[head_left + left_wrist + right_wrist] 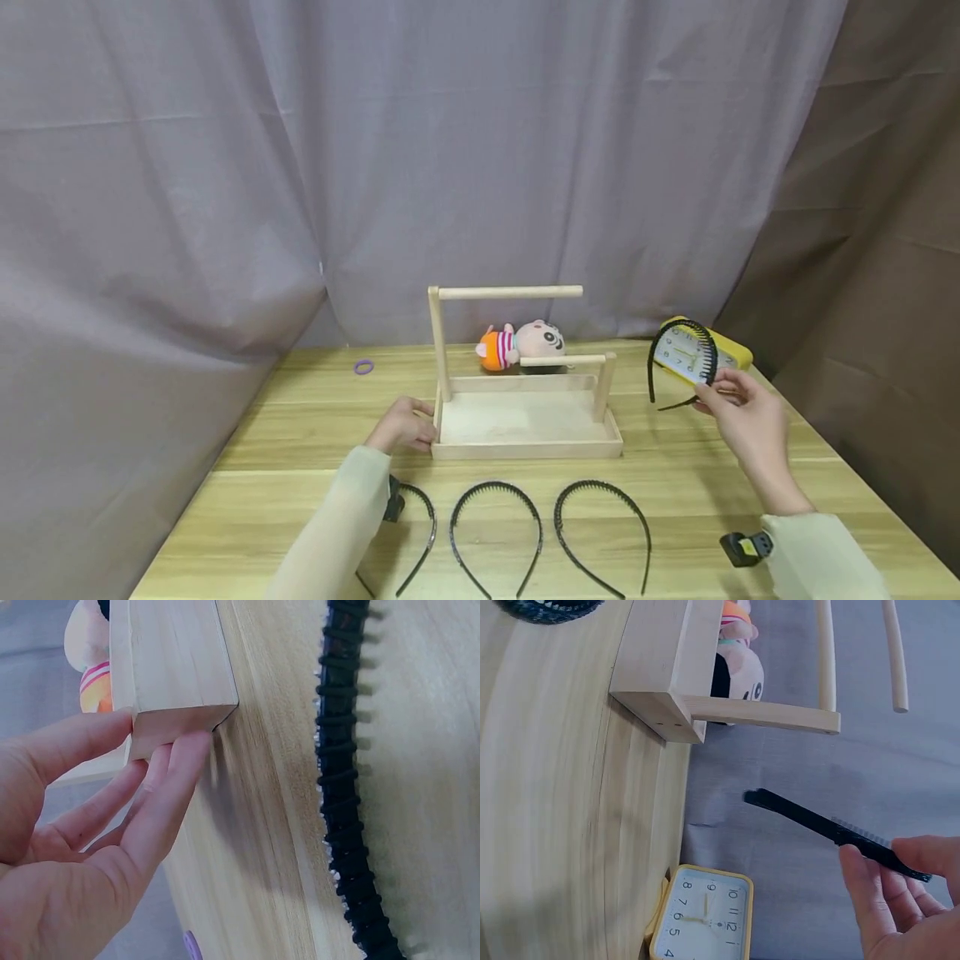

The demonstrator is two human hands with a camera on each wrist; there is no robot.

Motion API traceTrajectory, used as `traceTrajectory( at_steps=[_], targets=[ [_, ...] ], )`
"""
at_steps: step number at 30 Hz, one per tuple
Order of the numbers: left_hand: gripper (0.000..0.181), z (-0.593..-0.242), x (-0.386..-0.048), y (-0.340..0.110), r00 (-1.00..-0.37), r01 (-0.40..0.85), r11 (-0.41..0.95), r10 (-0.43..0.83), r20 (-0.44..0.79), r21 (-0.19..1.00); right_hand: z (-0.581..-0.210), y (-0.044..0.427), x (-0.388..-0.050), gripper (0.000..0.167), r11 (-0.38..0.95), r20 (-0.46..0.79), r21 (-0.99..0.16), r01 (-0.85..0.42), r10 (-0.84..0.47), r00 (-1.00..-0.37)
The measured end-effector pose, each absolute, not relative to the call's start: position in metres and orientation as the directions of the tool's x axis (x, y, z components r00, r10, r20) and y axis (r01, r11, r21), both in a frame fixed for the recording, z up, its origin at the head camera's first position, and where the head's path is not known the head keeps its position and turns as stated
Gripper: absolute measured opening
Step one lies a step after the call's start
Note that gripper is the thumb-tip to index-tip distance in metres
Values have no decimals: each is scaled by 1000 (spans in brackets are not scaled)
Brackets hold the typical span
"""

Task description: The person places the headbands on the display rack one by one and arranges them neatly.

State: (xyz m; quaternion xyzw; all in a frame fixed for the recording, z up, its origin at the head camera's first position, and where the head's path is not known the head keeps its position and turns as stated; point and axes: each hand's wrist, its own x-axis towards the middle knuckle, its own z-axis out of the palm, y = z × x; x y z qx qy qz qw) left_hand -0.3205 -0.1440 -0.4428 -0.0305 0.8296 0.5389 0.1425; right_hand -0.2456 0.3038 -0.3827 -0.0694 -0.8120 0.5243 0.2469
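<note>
My right hand [750, 412] pinches a black toothed headband [654, 354] near one end, raised in front of the yellow clock. In the right wrist view the headband [802, 817] appears edge-on between thumb and fingers. At the left end of a pale wooden tray rack [525, 451], my left hand [405, 423] holds the corner, thumb at the rim and fingers against the end wall [180, 724]. The rack has two horizontal rods, the upper rod [510, 292] and the lower rod [562, 361], each on its own post. No headband hangs on either rod.
Three more headbands lie in front of the rack: a left one [432, 508] partly behind my sleeve, a middle one [497, 484] and a right one [600, 484]. Behind are a plush doll [528, 343], a yellow alarm clock [731, 348] and a purple ring [363, 367].
</note>
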Motion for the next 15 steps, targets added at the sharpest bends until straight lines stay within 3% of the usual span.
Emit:
traceTrajectory(
  at_steps=[15],
  targets=[
    [48, -443, -322, -142, -961, -215, 396, 80, -266, 893, -370, 281, -280, 20, 376, 389, -901, -217, 479, -787]
  ],
)
